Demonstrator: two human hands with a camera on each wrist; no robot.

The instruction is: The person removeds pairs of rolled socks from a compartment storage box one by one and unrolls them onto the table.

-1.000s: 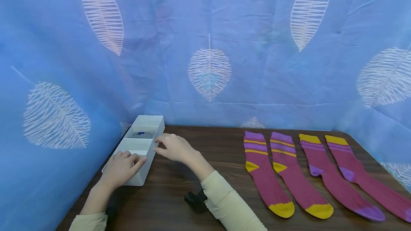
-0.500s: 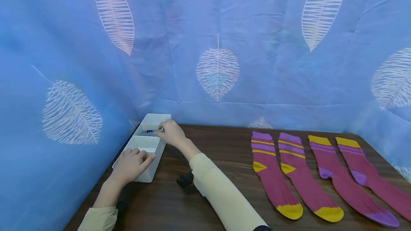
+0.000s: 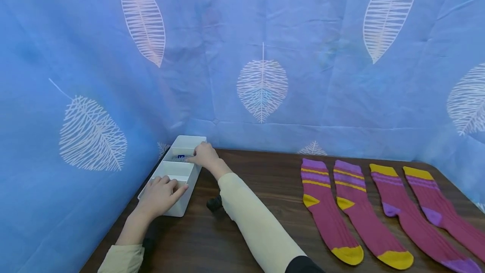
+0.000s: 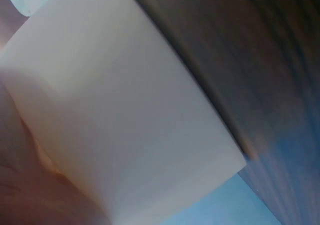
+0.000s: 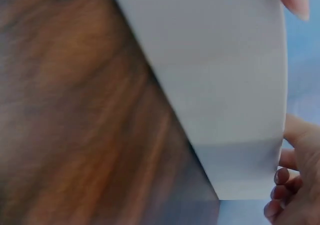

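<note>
A long white storage box with several compartments stands at the table's left side. My left hand grips its near end, fingers over the rim and thumb towards the right wall. In the left wrist view, that hand lies against the box wall. A clear packet with a blue label lies in a farther compartment. My right hand reaches over the box's right rim, fingertips at the packet; whether they pinch it I cannot tell. Only a fingertip of it shows in the right wrist view.
Several maroon socks with yellow and purple parts lie flat at the right, among them a striped sock. A black wrist camera hangs under the right forearm. A blue leaf-patterned cloth stands behind and left of the dark wooden table.
My right hand has moved from beside the box's right wall over the rim to the packet. The left hand has stayed at the near end. The head view has shifted slightly left.
</note>
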